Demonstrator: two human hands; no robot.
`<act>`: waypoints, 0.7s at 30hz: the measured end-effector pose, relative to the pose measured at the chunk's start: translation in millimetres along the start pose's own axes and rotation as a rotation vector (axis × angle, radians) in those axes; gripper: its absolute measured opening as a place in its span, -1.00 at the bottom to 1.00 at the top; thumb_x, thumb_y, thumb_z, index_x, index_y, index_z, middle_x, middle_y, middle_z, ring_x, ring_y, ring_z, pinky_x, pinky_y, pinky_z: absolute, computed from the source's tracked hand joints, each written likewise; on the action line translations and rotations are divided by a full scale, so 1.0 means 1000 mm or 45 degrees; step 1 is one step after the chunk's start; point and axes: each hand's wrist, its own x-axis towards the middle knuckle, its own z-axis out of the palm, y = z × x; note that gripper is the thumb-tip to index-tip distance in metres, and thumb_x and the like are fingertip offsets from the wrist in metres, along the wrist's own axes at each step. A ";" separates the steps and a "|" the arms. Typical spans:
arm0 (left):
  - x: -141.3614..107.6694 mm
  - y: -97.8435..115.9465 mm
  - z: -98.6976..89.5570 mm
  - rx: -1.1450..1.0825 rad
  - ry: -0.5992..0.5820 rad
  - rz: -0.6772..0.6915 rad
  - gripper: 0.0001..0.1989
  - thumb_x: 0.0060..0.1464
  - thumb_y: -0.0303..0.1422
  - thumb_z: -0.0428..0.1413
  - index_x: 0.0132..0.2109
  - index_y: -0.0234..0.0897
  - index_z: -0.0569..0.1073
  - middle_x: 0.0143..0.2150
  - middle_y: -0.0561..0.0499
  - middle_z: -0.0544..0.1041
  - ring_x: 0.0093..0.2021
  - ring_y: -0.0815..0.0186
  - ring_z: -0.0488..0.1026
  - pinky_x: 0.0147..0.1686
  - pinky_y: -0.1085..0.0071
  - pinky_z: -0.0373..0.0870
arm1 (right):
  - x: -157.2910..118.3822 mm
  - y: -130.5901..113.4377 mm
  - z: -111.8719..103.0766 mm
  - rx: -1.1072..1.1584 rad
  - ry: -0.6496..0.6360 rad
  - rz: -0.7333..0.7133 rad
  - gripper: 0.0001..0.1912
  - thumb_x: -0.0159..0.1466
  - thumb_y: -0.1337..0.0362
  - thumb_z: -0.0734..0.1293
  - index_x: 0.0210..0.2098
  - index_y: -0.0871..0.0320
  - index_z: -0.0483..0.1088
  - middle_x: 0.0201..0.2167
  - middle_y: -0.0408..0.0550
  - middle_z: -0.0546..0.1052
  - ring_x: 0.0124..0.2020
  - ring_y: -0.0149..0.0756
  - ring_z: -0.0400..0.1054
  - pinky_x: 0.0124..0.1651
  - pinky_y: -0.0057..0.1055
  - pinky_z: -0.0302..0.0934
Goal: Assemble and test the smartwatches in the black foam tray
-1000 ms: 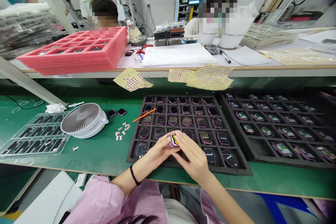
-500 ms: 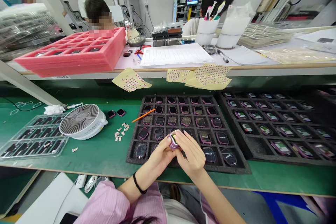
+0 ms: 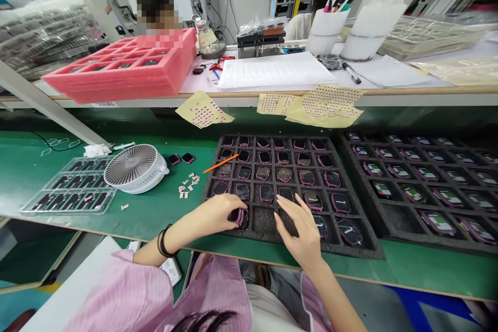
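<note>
While the left hand [image 3: 212,213] curls around a pink-framed smartwatch [image 3: 238,218], its fingers [image 3: 229,201] are closed on the case, which sits in a cell at seven o'clock of a black foam tray [image 3: 361,249]. The right hand [image 3: 303,233] holds nothing: its fingers are spread wide over the tray at six o'clock, though I can't tell whether they touch the watches below. An orange stick [image 3: 220,164] lies across the tray's edge at ten o'clock. On the green bench mat [image 3: 155,220], a white desk fan [image 3: 136,168] stands at nine o'clock, with paper scraps [image 3: 189,184] just beside it and a clear plastic tray [image 3: 68,187] beyond it — a second foam tray [image 3: 416,187], loaded with watches, sits at three o'clock.
</note>
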 end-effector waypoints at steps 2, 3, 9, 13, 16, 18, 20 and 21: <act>0.007 0.003 0.011 0.149 -0.095 0.065 -0.59 -0.09 -0.56 0.16 -0.03 -0.30 0.43 -0.06 -0.12 0.50 -0.05 0.15 0.43 -0.04 0.29 0.37 | -0.001 -0.001 0.001 -0.005 -0.018 -0.004 -0.49 0.19 0.51 0.30 0.11 0.12 0.28 -0.08 0.07 0.52 -0.06 -0.17 0.42 0.13 0.05 0.22; 0.011 0.004 0.016 0.212 -0.118 0.077 -0.60 -0.09 -0.57 0.15 -0.03 -0.31 0.42 -0.09 -0.13 0.50 -0.06 0.15 0.43 -0.07 0.29 0.38 | -0.002 -0.001 0.001 -0.006 -0.031 -0.005 -0.50 0.19 0.51 0.29 0.11 0.11 0.28 -0.08 0.05 0.52 -0.07 -0.18 0.43 0.13 0.04 0.22; 0.017 0.000 0.017 0.366 -0.134 0.125 -0.67 -0.07 -0.50 0.19 -0.09 -0.32 0.40 -0.22 -0.13 0.48 -0.17 0.13 0.44 -0.21 0.32 0.40 | -0.005 0.001 0.001 0.008 -0.054 -0.006 -0.53 0.20 0.51 0.27 0.08 0.07 0.31 -0.12 0.01 0.54 -0.11 -0.21 0.44 0.07 -0.01 0.29; 0.000 -0.003 -0.012 0.137 -0.085 0.062 -0.61 -0.07 -0.39 0.24 -0.05 -0.27 0.39 -0.14 -0.08 0.50 -0.15 0.20 0.45 -0.16 0.37 0.38 | -0.007 0.003 -0.002 0.008 -0.049 -0.025 -0.54 0.18 0.55 0.28 0.04 0.10 0.35 -0.14 0.02 0.54 -0.11 -0.21 0.43 0.05 -0.04 0.31; -0.018 -0.006 -0.027 0.128 -0.007 -0.061 -0.62 -0.04 -0.41 0.21 -0.03 -0.24 0.39 -0.09 -0.07 0.48 -0.09 0.20 0.44 -0.11 0.36 0.35 | -0.007 0.004 -0.003 0.017 -0.031 -0.023 -0.57 0.17 0.56 0.29 0.00 0.12 0.38 -0.16 0.03 0.54 -0.12 -0.20 0.43 0.04 -0.06 0.31; -0.027 -0.011 -0.027 0.186 -0.023 -0.160 -0.66 -0.05 -0.46 0.18 -0.06 -0.25 0.40 -0.11 -0.08 0.49 -0.10 0.17 0.44 -0.14 0.36 0.36 | -0.007 0.004 -0.002 0.027 -0.027 -0.022 -0.58 0.17 0.56 0.29 -0.01 0.13 0.39 -0.16 0.03 0.54 -0.12 -0.21 0.43 0.04 -0.07 0.32; -0.033 -0.018 -0.020 0.190 -0.058 -0.191 -0.68 -0.07 -0.52 0.14 -0.10 -0.26 0.41 -0.13 -0.08 0.49 -0.10 0.18 0.44 -0.14 0.36 0.36 | -0.006 0.002 -0.001 0.039 -0.040 -0.024 -0.58 0.17 0.56 0.29 -0.01 0.13 0.38 -0.17 0.02 0.55 -0.13 -0.21 0.44 0.03 -0.07 0.32; -0.035 -0.022 -0.015 0.175 -0.070 -0.182 -0.68 -0.07 -0.54 0.12 -0.11 -0.25 0.41 -0.13 -0.07 0.49 -0.10 0.19 0.44 -0.13 0.37 0.36 | -0.005 0.001 0.000 0.045 -0.050 -0.028 -0.58 0.17 0.56 0.29 0.00 0.12 0.38 -0.17 0.02 0.55 -0.13 -0.21 0.44 0.03 -0.07 0.33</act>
